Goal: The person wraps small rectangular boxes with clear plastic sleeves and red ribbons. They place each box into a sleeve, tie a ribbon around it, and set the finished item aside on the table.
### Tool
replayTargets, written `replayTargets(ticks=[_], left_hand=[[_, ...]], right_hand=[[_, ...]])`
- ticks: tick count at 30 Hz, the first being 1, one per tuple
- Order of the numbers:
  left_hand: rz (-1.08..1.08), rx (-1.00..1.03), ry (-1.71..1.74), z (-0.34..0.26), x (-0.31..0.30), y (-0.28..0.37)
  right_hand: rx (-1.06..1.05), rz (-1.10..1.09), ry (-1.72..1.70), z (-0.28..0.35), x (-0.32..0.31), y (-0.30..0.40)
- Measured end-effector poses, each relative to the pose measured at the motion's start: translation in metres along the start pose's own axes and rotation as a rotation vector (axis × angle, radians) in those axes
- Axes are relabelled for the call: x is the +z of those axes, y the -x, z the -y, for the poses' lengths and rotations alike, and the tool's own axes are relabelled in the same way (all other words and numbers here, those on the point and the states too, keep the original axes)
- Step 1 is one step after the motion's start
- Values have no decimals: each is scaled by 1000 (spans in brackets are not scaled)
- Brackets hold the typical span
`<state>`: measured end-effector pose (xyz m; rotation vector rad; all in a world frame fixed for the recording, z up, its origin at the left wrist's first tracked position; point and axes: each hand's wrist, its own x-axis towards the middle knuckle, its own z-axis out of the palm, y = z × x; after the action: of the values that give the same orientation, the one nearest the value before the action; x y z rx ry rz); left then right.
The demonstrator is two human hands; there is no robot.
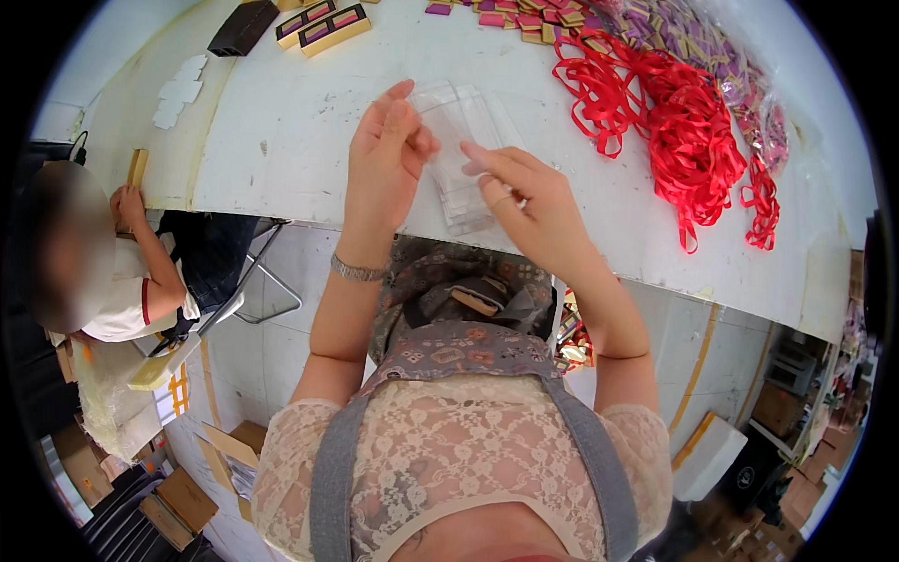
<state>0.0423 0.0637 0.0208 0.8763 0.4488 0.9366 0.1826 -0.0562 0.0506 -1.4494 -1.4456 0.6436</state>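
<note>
Several clear plastic sleeves (pixel 460 175) lie in a loose stack on the white table, between my hands. My left hand (pixel 390 151) is raised at the stack's left side, fingers partly curled; whether it pinches a thin clear piece cannot be told. My right hand (pixel 527 200) is over the stack's right side, its thumb and index finger near the sleeves; a hold on the clear film cannot be made out. To the right lies a tangled heap of red ribbon loops (pixel 692 140). Two gold boxes with dark inserts (pixel 336 29) hold pink and purple pieces at the top left.
A dark box (pixel 244 28) and flat white paper pieces (pixel 179 91) are at the left. Small wrapped pink, purple and gold pieces (pixel 537 20) spread at the back, beside a clear bag of more (pixel 674 35). At the far left, a seated co-worker holds a gold box piece (pixel 138 167).
</note>
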Motion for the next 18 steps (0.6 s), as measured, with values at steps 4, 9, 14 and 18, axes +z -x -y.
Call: replayTargets(ticks=[4,9,14,18], left_hand=[[-80,-39,139,-6,19,14],[-1,-16,170,-7,20,19],[-22,-12,230,1,26,24],[-66,56,29,-10,54,32]], right_hand=[[130,47,-66,10,-7,6],[-13,0,257,28,-9,14],[-143,-67,578,37,-23,7],[-160,-59,460,24,-1,11]])
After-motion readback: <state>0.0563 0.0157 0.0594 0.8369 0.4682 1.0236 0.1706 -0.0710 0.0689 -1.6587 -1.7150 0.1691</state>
